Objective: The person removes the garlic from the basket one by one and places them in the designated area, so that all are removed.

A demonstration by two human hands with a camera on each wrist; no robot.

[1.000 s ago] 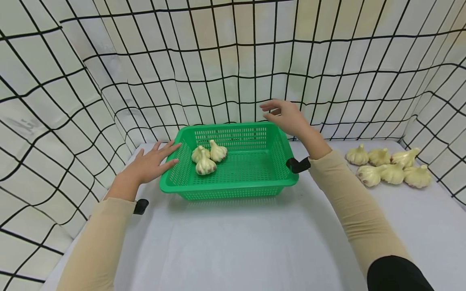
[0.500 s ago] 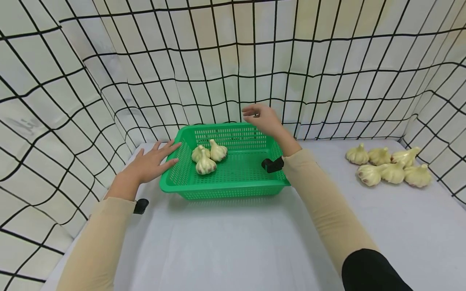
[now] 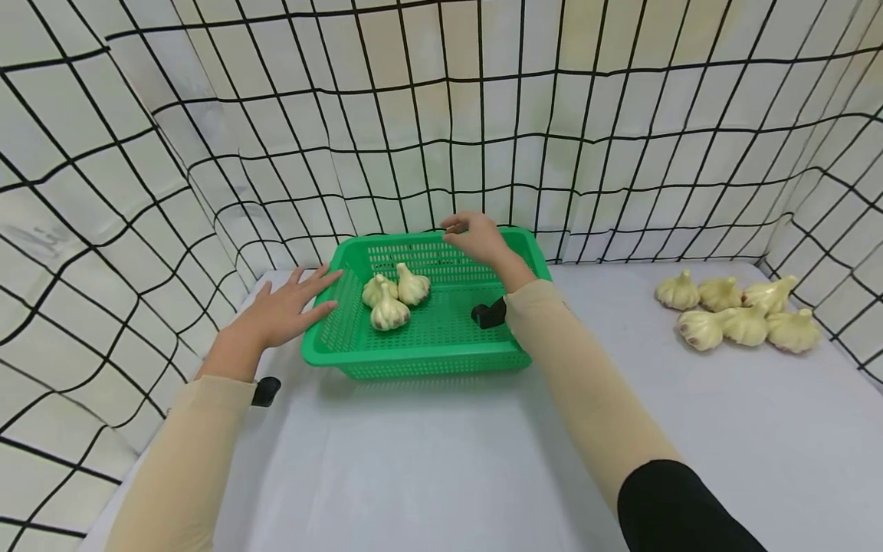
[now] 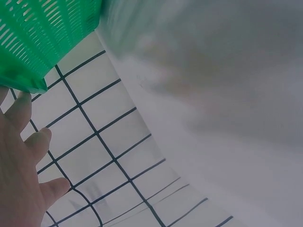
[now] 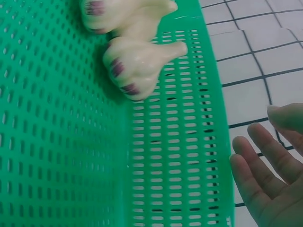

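Right grip (image 3: 477, 238) near basket (image 3: 428, 358); garlic (image 3: 389, 313) inside, leftward

Head view: high, facing forward-down, basket (image 3: 428, 356) mid-frame. Left wrist: close, basket's outside at upper left. Right wrist: close, looking into basket; shares garlic (image 3: 389, 314) with head.

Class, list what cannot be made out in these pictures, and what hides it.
Head view: the near right corner of the green basket, behind the right sleeve.
Left wrist view: part of the left hand, past the left edge; a dark smear, too blurred to identify.
Right wrist view: part of the upper-left garlic, cut by the top edge.
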